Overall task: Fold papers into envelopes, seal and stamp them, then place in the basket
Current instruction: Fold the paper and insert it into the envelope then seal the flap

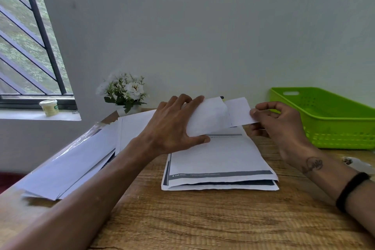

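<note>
A green perforated plastic basket sits just beyond the right hand, which pinches a folded white paper lying lengthwise toward the white envelope gripped by the left hand.

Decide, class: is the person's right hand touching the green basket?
Apart. The head view shows the right hand pinching folded paper, with a strip of wall and wooden table visible between it and the green basket.
</note>
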Action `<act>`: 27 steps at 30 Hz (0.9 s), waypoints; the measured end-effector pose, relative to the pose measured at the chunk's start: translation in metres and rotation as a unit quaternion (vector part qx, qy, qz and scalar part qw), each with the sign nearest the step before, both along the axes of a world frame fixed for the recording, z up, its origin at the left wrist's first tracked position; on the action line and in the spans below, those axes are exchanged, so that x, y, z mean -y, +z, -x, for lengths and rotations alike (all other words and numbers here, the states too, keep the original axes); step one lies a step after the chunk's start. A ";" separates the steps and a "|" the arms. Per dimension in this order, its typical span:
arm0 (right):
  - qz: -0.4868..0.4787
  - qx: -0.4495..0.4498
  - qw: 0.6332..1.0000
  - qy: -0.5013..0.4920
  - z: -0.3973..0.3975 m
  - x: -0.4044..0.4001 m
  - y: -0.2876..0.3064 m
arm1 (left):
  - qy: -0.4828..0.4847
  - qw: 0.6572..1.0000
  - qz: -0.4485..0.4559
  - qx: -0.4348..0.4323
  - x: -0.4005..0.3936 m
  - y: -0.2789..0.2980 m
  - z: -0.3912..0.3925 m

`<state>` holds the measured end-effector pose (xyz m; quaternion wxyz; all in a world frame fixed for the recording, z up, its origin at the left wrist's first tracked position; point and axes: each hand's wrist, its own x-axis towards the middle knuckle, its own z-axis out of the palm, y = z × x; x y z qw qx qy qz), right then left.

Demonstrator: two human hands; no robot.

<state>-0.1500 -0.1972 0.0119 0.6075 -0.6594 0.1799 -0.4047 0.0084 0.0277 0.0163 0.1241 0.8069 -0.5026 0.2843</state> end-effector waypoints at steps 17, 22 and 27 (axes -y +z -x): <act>0.019 -0.037 0.997 0.072 -0.002 -0.011 -0.006 | -0.009 1.000 -0.008 0.008 0.002 -0.003 0.001; 0.026 -0.038 0.995 0.083 -0.002 -0.013 -0.007 | -0.012 1.000 -0.007 0.013 0.002 -0.004 0.002; 0.059 -0.037 0.994 0.079 -0.003 -0.013 -0.010 | -0.013 1.000 -0.008 0.019 0.003 -0.004 0.004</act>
